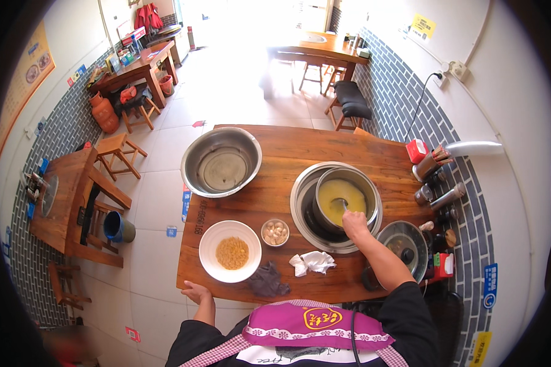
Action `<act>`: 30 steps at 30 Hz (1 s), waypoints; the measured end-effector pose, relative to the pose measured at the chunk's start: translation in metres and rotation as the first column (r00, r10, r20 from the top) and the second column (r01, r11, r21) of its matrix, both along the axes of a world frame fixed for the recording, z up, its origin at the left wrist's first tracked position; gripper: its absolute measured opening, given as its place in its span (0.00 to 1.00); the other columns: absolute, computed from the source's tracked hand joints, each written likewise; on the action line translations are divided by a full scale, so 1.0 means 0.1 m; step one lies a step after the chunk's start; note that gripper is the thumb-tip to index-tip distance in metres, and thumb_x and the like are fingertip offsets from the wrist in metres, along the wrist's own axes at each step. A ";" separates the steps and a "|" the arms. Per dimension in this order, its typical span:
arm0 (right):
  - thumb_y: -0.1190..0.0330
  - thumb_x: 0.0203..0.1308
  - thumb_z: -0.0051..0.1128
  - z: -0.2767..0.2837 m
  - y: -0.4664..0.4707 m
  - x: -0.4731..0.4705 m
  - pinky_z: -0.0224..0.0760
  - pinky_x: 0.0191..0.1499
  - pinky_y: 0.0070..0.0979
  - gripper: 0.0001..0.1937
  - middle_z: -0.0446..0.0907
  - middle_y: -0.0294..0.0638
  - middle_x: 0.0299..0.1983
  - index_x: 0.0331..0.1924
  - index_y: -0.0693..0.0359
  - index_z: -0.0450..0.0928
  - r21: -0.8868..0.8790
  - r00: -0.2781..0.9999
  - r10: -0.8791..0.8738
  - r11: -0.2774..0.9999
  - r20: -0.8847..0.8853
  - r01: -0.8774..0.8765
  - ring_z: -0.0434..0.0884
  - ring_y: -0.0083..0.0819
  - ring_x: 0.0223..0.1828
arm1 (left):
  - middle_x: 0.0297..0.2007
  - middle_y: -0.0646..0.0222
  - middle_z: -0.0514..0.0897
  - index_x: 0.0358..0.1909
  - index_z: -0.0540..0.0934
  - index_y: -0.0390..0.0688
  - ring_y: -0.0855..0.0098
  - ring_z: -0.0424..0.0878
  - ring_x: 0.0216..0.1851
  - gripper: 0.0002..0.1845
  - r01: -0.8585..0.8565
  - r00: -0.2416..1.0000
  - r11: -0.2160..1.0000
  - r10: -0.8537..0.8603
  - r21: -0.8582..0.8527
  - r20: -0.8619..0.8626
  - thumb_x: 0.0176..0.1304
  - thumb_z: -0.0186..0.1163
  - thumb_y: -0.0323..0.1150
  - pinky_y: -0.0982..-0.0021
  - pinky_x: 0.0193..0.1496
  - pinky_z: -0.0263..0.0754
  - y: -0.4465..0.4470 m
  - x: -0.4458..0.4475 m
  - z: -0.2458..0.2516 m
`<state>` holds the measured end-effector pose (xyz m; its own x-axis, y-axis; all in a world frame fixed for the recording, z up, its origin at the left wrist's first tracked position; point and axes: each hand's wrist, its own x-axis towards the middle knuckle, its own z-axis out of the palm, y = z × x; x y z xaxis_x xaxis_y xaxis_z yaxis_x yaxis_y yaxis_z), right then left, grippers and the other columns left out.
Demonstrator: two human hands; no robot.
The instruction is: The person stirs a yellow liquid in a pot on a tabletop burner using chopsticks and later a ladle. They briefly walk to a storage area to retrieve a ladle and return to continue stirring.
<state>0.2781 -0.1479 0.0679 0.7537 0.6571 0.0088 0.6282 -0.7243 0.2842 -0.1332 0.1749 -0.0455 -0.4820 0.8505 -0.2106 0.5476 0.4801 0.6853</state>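
My right hand [356,224] grips the handle of a metal ladle or spoon [343,202]. Its lower end dips into yellow liquid [334,215] inside a steel pot [319,188]. The pot stands in a round, metal-rimmed recess [298,220] in the wooden table [275,151]. At the table's near left corner rests my left hand [196,292], fingers apart and holding nothing. Close to it is a white bowl [206,259] with yellow-brown grains or beans [232,253] in the bottom. A small bowl of what look like garlic cloves [275,232] sits between that bowl and the pot.
A wide steel basin [190,169] stands at the far left. Crumpled white tissue [313,263] and a dark cloth [269,280] lie near the front edge. Right of my arm is a glass-lidded pan [397,236]. Chopsticks in a holder [427,166] and several jars line the wall.
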 end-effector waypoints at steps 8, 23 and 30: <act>0.71 0.53 0.48 -0.28 0.05 0.37 0.76 0.31 0.33 0.06 0.82 0.46 0.23 0.28 0.62 0.78 0.051 0.996 -0.056 0.997 0.072 0.053 0.84 0.38 0.29 | 0.47 0.36 0.74 0.49 0.63 0.32 0.39 0.74 0.47 0.30 -0.004 1.000 1.000 0.004 -0.009 0.015 0.68 0.37 0.54 0.48 0.50 0.68 0.01 0.00 -0.01; 0.71 0.51 0.49 -0.09 -0.02 0.02 0.74 0.31 0.32 0.06 0.81 0.44 0.22 0.26 0.62 0.78 0.071 0.999 0.041 0.997 0.013 -0.042 0.83 0.37 0.28 | 0.45 0.37 0.75 0.46 0.65 0.33 0.39 0.74 0.46 0.30 0.012 0.999 1.000 -0.012 0.008 -0.034 0.68 0.36 0.55 0.47 0.48 0.69 0.04 -0.05 -0.12; 0.72 0.49 0.50 0.16 -0.10 -0.20 0.75 0.31 0.34 0.07 0.80 0.46 0.21 0.20 0.61 0.78 0.052 0.993 0.092 0.995 -0.071 -0.089 0.83 0.40 0.27 | 0.44 0.37 0.76 0.45 0.65 0.33 0.39 0.75 0.45 0.30 0.009 0.999 1.000 -0.009 -0.013 -0.040 0.68 0.36 0.56 0.47 0.47 0.69 0.04 -0.04 -0.10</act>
<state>0.2581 -0.1582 0.0836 0.6909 0.7229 -0.0101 0.7096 -0.6754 0.2009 -0.1371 0.1788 -0.0559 -0.4828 0.8520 -0.2023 0.5790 0.4839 0.6562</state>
